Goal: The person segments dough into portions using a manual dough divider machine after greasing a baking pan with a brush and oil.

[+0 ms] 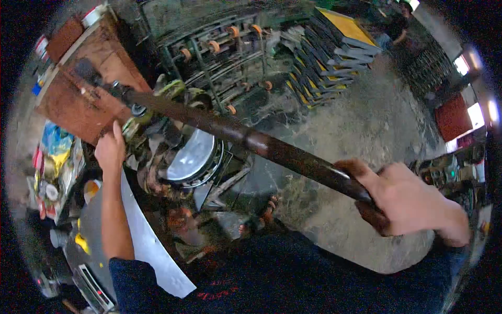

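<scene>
My right hand is wrapped around the lower end of a long dark brown metal bar. The bar slants up to the left, where it meets a fitting with a bolt on a machine. My left hand is beside that end, thumb raised and fingers curled; whatever they hold is hidden. Below this hand, a bright metal sheet runs along my forearm. A round shiny metal disc is under the bar, within the machine's frame.
A reddish-brown panel stands behind my left hand. Stacked grey and yellow metal pieces and a rack with orange wheels are farther back. Another person is at the far right. Bags and small items lie at left.
</scene>
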A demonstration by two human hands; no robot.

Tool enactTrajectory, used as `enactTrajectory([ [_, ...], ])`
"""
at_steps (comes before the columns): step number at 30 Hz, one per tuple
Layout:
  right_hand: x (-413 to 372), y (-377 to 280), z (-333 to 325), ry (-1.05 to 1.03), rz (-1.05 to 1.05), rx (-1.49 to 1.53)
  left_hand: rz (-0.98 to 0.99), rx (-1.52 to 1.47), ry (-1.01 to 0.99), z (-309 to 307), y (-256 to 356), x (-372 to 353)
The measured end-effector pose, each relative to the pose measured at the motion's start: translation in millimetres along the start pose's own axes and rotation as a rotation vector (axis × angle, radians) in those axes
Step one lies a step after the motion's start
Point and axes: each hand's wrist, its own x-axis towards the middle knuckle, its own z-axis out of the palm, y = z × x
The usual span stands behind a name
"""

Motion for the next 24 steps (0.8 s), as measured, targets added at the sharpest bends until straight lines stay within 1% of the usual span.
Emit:
enactTrajectory([
  [2, 19.4, 21.9, 17.7, 0.153, -0.113, -0.007, -0.030, -0.008, 0.025, 3.4, -1.7, -3.7],
  [3, 24.4, 29.3, 30.9, 0.196, -0.197, -0.125, -0.044, -0.028, 0.039, 0.9, 2.5, -4.9],
  [4, 35.5, 46.9, 56.9, 0.083, -0.106, 0.206, -0.100, 0.001, 0.036, 4.2, 4.4, -3.2],
  [6, 76.2, 61.8, 118.8, 0.111, -0.079, 0.218, -0.268, 0.004, -0.090, -2.4, 13.3, -0.4],
  [7, 125.9, 107.4, 223.6, 0.184, -0.081, 0.194, -0.278, 0.005, -0.093, 2.4, 11.9, -3.5],
  [9, 189.3, 153.3, 327.6, 0.524, -0.360, -0.034, -0.201, -0.063, -0.113, 7.1, 8.4, -12.9],
  [10, 203.2, 161.3, 336.2, 0.402, -0.356, 0.006, -0.207, -0.070, -0.143, 2.0, 10.3, -14.4],
  [11, 204.4, 155.7, 339.2, 0.414, -0.357, 0.019, -0.164, -0.093, -0.104, 3.7, 7.0, -12.0],
  [12, 192.7, 144.5, 342.3, 0.370, -0.267, 0.015, -0.117, -0.115, -0.101, 5.4, 2.5, -18.1],
  [13, 203.5, 146.4, 323.3, 0.372, -0.190, -0.036, -0.127, -0.130, -0.073, 3.4, 6.2, -10.2],
  [14, 204.1, 143.3, 312.6, 0.385, -0.190, -0.053, -0.158, -0.138, -0.095, -0.2, 7.6, -7.0],
  [15, 201.4, 137.4, 312.9, 0.555, -0.126, 0.126, -0.185, -0.136, -0.132, -0.6, 9.5, -13.0],
  [16, 200.6, 124.8, 300.9, 0.727, -0.063, 0.298, -0.196, -0.146, -0.125, 1.6, 14.2, -12.4],
  [17, 192.1, 103.8, 291.6, 0.745, 0.131, 0.380, -0.093, -0.205, 0.133, 4.4, 21.5, -16.0],
  [18, 180.2, 102.2, 281.7, 0.751, 0.125, 0.359, 0.006, -0.261, 0.396, 2.5, 29.7, -23.5],
  [20, 155.8, 96.2, 263.9, 0.347, 0.204, 0.491, 0.142, -0.794, 0.377, -51.8, 81.3, -55.7],
  [21, 123.4, 81.0, 217.8, 0.265, 0.159, 0.469, 0.464, -0.983, 0.286, -57.4, 97.3, -61.9],
  [22, 101.1, 79.0, 190.7, 0.487, -0.062, 0.407, 0.726, -0.988, 0.279, -89.2, 123.7, -72.9],
  [23, 79.6, 75.5, 162.7, 0.701, -0.291, 0.336, 0.953, -0.983, 0.331, -124.5, 154.0, -82.4],
  [24, 42.9, 48.2, 110.0, 0.661, -0.205, 0.454, 1.125, -0.983, 0.264, -159.4, 176.0, -87.9],
])
